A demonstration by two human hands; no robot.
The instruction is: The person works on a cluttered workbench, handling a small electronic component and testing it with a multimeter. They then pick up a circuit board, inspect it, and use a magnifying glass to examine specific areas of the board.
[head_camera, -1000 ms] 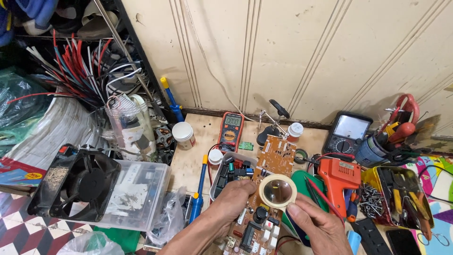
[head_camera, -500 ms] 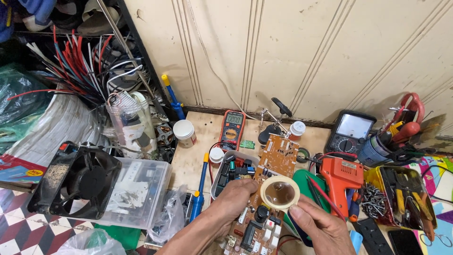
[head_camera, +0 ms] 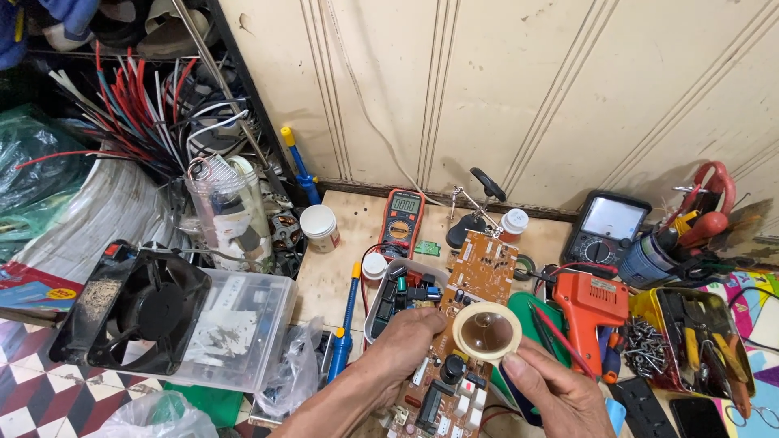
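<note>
My left hand (head_camera: 403,347) rests on a brown circuit board (head_camera: 475,280) that lies on the wooden bench, gripping its left edge. My right hand (head_camera: 552,393) holds a cream roll of tape (head_camera: 486,333) just above the board, thumb on its rim. Black and white components sit on the board's near end (head_camera: 442,397). A white tray of small parts (head_camera: 398,294) lies beside my left hand.
An orange multimeter (head_camera: 403,215), analog meter (head_camera: 607,227), orange glue gun (head_camera: 588,304), yellow tool tray (head_camera: 698,341), screws (head_camera: 645,345), blue solder sucker (head_camera: 345,324), white jar (head_camera: 319,227), black fan (head_camera: 134,312) on a clear box, and wires (head_camera: 138,105) at left.
The tape roll and both hands shifted slightly lower and right over the board. The view tilted a little.
</note>
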